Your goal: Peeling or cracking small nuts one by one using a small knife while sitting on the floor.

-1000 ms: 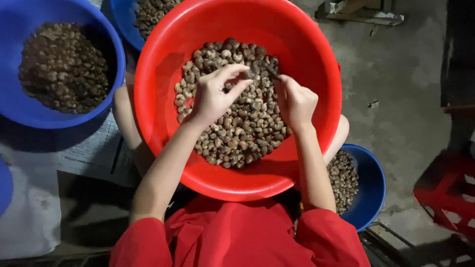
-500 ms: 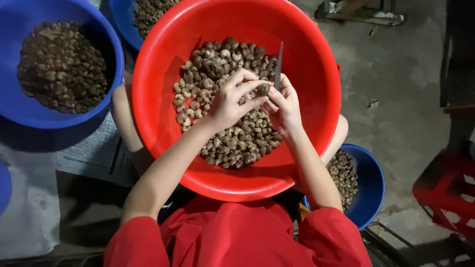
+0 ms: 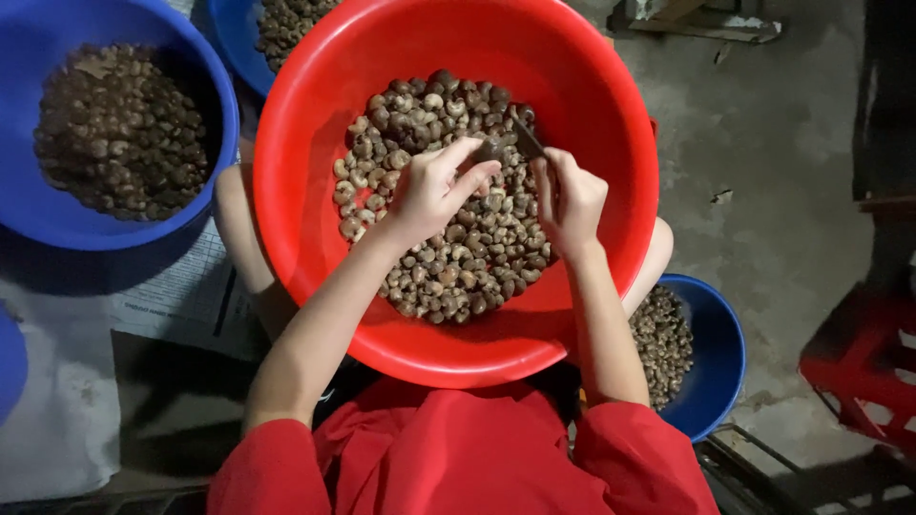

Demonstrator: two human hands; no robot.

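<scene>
A big red basin (image 3: 315,191) rests on my lap, holding a heap of brown cashew nuts (image 3: 448,257). Above the heap, my left hand (image 3: 429,191) pinches one nut (image 3: 489,153) between thumb and fingers. My right hand (image 3: 571,195) grips a small knife (image 3: 525,138), whose blade points up-left and touches the pinched nut.
A blue basin (image 3: 38,215) of dark nuts stands at the left, and another blue basin (image 3: 229,29) shows at the top. A third blue bowl (image 3: 720,362) of nuts sits low at the right. A red stool (image 3: 859,372) stands on the concrete floor; printed paper (image 3: 172,296) lies at the left.
Half a second ago the knife stood upright with both hands close together around a nut. Now the blade is tilted down to the left onto the nut, as it was a second ago.
</scene>
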